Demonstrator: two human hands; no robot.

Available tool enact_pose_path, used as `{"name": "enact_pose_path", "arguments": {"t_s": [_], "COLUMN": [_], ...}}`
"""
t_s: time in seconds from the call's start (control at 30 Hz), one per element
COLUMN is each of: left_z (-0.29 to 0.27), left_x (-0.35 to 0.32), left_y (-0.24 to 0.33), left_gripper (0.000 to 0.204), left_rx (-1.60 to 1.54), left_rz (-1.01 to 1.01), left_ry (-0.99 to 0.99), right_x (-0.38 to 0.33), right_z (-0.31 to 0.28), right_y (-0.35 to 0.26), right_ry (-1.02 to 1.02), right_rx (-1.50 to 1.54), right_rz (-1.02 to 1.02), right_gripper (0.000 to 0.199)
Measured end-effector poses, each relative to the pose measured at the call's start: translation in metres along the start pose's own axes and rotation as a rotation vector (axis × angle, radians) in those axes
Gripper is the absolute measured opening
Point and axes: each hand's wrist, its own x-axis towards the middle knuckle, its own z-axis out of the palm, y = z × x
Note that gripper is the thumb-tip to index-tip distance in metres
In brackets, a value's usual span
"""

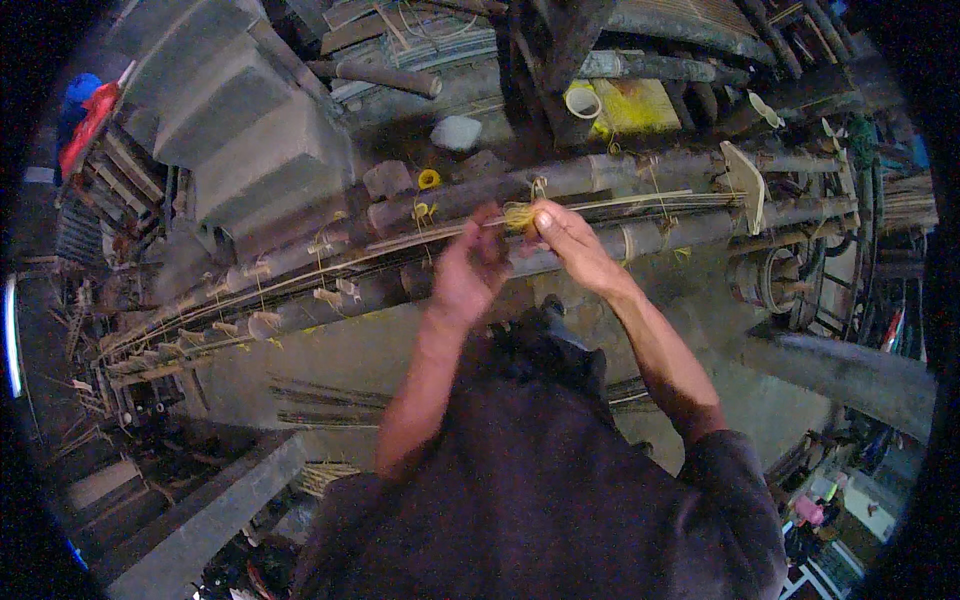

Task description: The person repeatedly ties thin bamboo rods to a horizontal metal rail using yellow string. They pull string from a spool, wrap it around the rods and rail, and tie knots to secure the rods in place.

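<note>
My right hand [582,248] is closed, thumb on top, on a small bunch of yellow twine [520,215]. Just to its left is my left hand [468,270], raised close to the twine; its fingers are smeared by motion, so their grip cannot be made out. Both hands are over a long bundle of thin strips [400,243], which runs from far left to right and looks like split bamboo or rods. Thick round poles [650,235] lie along both sides of the bundle. Short ties [425,212] of yellow twine hang at several places along it.
Concrete steps [255,140] rise at the upper left. A flat pale plate [743,187] stands upright across the bundle's right end. Beyond the poles are a yellow ring [429,178], a pale lump [456,132] and a yellow sheet [635,107]. Dark rods [330,393] lie on the floor.
</note>
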Motion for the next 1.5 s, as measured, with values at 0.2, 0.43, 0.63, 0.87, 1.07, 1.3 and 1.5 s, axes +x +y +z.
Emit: {"name": "enact_pose_path", "arguments": {"t_s": [0.2, 0.43, 0.63, 0.87, 1.07, 1.3, 1.5], "left_z": [0.014, 0.006, 0.011, -0.014, 0.001, 0.056, -0.037], "left_x": [-0.012, 0.007, 0.01, 0.016, 0.015, -0.034, 0.011], "left_y": [0.003, -0.001, 0.014, 0.002, 0.041, 0.1, 0.053], "left_gripper": [0.076, 0.051, 0.056, 0.057, 0.071, 0.052, 0.039], "left_rx": [0.772, 0.398, 0.438, 0.135, 0.113, 1.015, 0.815], "left_rz": [0.298, 0.356, 0.466, 0.171, 0.029, 0.785, 0.253], "left_ry": [-0.285, -0.395, -0.401, -0.54, -0.451, -0.339, 0.088], "right_x": [0.034, 0.036, 0.029, 0.018, 0.021, 0.055, -0.092], "right_z": [-0.021, -0.021, -0.017, 0.009, -0.018, -0.012, 0.055], "right_y": [0.011, 0.032, 0.035, 0.014, 0.012, -0.079, -0.167], "right_ry": [0.075, -0.014, 0.039, 0.089, 0.262, 0.509, -0.468], "right_rx": [-0.492, -0.631, -0.517, -0.239, -0.076, -0.816, -0.348], "right_rz": [-0.015, -0.372, -0.17, -0.307, -0.044, -0.531, -0.411], "right_gripper": [0.023, 0.026, 0.032, 0.04, 0.032, 0.05, 0.025]}}
